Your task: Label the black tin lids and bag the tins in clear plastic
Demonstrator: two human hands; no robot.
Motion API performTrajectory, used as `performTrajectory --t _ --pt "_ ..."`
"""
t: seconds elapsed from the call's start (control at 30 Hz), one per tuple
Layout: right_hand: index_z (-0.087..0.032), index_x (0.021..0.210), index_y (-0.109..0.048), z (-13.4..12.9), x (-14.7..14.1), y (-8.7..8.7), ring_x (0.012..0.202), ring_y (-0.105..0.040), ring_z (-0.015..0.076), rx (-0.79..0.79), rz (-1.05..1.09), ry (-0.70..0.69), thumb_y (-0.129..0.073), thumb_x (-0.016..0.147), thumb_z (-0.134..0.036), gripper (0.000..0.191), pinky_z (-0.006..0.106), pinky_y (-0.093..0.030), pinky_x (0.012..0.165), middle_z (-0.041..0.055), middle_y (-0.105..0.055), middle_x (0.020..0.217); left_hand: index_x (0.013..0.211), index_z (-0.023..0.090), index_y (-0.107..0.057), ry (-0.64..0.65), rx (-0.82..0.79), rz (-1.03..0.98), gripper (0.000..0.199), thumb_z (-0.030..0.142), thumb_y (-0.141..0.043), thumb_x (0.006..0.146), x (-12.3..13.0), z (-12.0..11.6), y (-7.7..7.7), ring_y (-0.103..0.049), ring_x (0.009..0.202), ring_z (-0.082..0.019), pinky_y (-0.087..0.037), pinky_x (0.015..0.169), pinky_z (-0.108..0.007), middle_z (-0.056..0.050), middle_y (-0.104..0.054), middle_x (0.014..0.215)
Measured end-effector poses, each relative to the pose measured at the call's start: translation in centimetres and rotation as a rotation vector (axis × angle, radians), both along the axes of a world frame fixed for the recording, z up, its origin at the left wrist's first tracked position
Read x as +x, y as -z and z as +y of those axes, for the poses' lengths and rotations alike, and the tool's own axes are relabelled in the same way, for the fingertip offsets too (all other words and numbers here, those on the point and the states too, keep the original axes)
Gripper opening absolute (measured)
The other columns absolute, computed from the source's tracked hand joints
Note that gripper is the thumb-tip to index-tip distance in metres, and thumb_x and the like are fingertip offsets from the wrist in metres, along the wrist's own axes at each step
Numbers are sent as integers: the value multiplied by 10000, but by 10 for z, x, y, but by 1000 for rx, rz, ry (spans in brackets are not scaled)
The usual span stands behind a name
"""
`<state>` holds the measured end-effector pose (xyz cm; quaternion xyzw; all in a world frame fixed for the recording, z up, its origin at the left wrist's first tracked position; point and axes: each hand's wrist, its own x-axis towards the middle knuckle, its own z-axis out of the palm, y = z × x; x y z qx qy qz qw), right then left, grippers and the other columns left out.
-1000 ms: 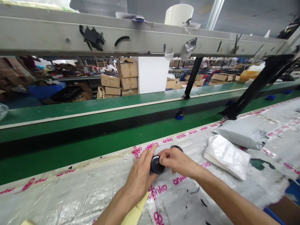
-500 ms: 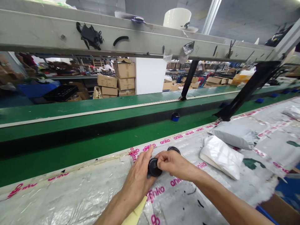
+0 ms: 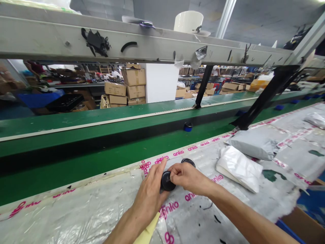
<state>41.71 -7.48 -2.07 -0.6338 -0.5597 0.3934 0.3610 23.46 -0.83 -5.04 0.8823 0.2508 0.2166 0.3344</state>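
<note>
My two hands are close together, and both have hold of the same thing. My left hand [image 3: 149, 191] is curled around a round black lid [image 3: 167, 181] from the left side. My right hand [image 3: 189, 178] comes in from the right, and its bent fingers [image 3: 177, 173] press on the lid's right edge. Neither hand is wide open. The lid is tilted, with its shiny flat face turned toward me. I cannot tell if it touches the table under it.

Just past my right fingers sits a second black lid [image 3: 188, 162], partly hidden behind them. Both hands are over a clear plastic sheet [image 3: 63, 206] with pink "anko" words on it. A yellow paper [image 3: 147, 234] lies under my left wrist. To the right are a white bag [image 3: 238, 169] and a gray mailing bag [image 3: 254, 142], and they are touching or nearly touching.

Farther off is a long green conveyor belt [image 3: 101, 149] with a small blue and black cup [image 3: 188, 126] on it. Past the belt, brown cardboard boxes [image 3: 133, 77] are piled up beside a white pillar [image 3: 159, 83].
</note>
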Motion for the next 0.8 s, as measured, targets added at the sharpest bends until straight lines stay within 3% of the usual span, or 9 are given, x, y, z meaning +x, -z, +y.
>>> performTrajectory --t 0.33,0.6,0.8 --pt "-180 635 -527 -2 -4 0 573 -387 113 -12 -82 48 -499 726 -147 100 242 -246 504 -31 -483 609 1540 467 -87 -1 9 -5 1063 -45 -622 777 0 0 -1 -492 1319 -256 -465 1065 -479 -54 -387 1488" --pt "-174 657 -562 -5 -16 -16 582 -438 120 -71 -194 133 -524 711 -73 121 235 -272 516 -23 -532 617 1538 452 -114 -5 21 1 1057 -44 -636 765 0 -1 -1 -483 1329 -260 -462 1069 -477 -56 -398 1484" --pt "-172 650 -563 -4 -13 -14 576 -434 116 -51 -185 121 -524 709 -79 116 234 -274 514 -24 -533 618 1537 456 -109 -8 29 12 1050 -32 -647 778 0 -1 -1 -484 1326 -261 -467 1063 -471 -56 -397 1485"
